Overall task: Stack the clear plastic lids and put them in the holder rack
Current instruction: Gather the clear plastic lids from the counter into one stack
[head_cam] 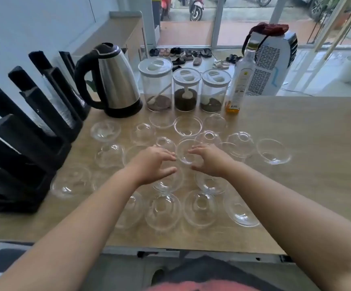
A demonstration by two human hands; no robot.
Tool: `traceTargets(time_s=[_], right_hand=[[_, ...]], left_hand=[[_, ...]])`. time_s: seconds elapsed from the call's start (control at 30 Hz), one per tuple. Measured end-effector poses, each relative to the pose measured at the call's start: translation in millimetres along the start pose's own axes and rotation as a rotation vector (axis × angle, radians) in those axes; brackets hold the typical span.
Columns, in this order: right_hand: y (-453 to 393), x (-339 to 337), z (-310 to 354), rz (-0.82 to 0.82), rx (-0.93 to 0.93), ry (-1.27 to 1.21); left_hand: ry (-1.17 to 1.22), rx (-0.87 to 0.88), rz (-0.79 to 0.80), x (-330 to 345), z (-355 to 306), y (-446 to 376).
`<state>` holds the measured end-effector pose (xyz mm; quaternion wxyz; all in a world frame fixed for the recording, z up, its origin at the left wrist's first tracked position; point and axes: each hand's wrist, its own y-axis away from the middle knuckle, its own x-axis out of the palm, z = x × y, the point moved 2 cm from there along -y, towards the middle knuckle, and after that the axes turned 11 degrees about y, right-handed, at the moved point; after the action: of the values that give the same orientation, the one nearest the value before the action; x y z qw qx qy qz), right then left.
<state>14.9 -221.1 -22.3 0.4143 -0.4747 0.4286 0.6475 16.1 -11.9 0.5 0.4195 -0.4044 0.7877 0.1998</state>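
Both hands hover over the wooden table (pixel 296 131): left hand (pixel 153 162) and right hand (pixel 209 159) spread, fingers loosely extended toward one clear lid (pixel 186 153) lying between them; contact is unclear. More clear lids (pixel 163 208) lie scattered all around the hands. Left of the left hand stands the black holder rack (pixel 23 139). Beyond the fingertips sit a kettle (pixel 116 80) and three jars (pixel 186 91).

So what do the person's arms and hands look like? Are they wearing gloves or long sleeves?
No gloves and no long sleeves. The left hand and right hand are bare, and both forearms are uncovered right to the bottom of the picture. I can't see any watch, ring or bracelet on them.
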Motion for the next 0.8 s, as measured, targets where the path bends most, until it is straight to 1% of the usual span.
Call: traceTargets(time_s=[0.1,0.23,0.4,0.6,0.7,0.8], right_hand=[[-0.9,5.0,2.7,-0.011,0.004,0.007],[-3.3,14.3,5.8,-0.012,0.015,0.033],[-1.8,17.2,6.0,-0.018,0.042,0.044],[1.1,15.9,1.3,-0.04,0.057,-0.001],[3.6,14.1,-1.5,-0.06,0.052,-0.002],[6.2,11.9,-3.8,-0.107,0.041,-0.054]], left_hand=[[0.053,-0.046,0.065,12.8,0.2,7.1],[-0.008,-0.095,0.145,28.3,2.3,12.4],[0.01,-0.111,0.122,32.1,3.9,13.8],[0.015,-0.104,0.158,41.3,6.1,14.2],[0.033,-0.1,0.125,41.4,5.8,13.9],[0.039,-0.075,0.034,38.1,2.8,16.7]])
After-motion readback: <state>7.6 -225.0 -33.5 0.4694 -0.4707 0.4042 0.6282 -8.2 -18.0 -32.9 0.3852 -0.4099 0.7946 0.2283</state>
